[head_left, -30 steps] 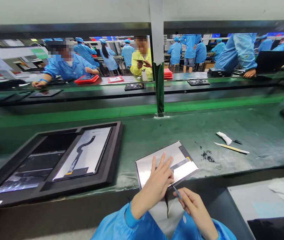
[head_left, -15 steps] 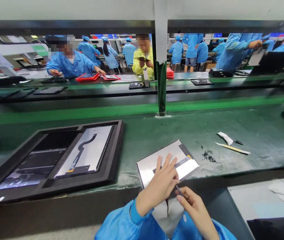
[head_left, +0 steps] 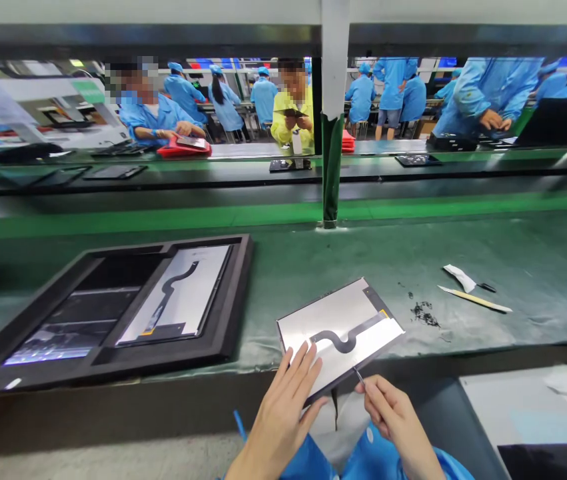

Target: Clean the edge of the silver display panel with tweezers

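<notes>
A display panel with a silvery back lies tilted at the table's front edge, partly overhanging it. A dark, curved ribbon cable runs across its back from a yellow-edged connector strip. My left hand rests on the panel's near left part, fingers stretched out flat, thumb by the near edge. In my right hand a thin pointed metal tool is pinched, its tip at the panel's near edge. The fingers hide most of the tool.
On the left, a black foam tray holds a second display panel and a dark glassy screen. Black scraps, a yellow-handled blade and a white-wrapped tool lie right. A post stands behind; co-workers sit beyond.
My left hand has slid left and toward me on the panel, uncovering the curved ribbon cable. My right hand keeps the tool at the near edge. The view has shifted slightly.
</notes>
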### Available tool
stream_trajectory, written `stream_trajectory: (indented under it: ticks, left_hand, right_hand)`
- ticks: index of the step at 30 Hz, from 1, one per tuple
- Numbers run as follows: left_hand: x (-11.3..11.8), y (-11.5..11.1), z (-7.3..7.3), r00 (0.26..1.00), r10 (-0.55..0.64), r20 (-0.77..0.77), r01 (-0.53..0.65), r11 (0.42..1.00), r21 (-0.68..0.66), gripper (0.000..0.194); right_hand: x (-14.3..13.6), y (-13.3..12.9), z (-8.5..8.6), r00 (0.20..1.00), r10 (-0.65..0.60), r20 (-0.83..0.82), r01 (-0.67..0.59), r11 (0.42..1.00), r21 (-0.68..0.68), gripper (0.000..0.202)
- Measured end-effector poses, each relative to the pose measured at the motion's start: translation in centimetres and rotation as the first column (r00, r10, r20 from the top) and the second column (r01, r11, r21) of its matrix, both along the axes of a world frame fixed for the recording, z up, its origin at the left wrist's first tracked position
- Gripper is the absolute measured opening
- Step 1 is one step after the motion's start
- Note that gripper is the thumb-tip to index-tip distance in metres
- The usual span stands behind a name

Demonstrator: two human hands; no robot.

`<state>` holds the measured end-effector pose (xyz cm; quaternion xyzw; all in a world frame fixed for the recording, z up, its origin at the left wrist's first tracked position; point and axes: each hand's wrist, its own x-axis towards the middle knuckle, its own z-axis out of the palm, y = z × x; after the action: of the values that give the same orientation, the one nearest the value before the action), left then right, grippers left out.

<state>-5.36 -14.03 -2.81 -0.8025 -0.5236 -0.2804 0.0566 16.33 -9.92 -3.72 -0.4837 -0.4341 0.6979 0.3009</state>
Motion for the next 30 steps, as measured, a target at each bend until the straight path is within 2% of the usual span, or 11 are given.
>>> stream_trajectory:
  ticks: [3,9,30]
  left_hand:
    - [-0.2,0.3,-0.4,0.999,-0.001,0.036,0.001,1.0,-0.01,0.048]
    - [-0.5,1.2,-0.2,0.995,-0.042,0.094,0.043,0.999,-0.006,0.047]
    - [-1.2,1.9,-0.3,0.985,-0.082,0.152,0.085,0.996,-0.012,0.049]
  right_hand:
    - [-0.1,0.1,0.0,0.999,-0.013,-0.039,0.01,0.997,-0.074,0.06]
    - [-0.2,0.2,-0.2,0.993,-0.057,-0.107,0.039,0.986,-0.163,0.06]
    - [0.8,0.7,1.4,0.984,-0.158,-0.086,0.142,0.976,-0.167,0.057]
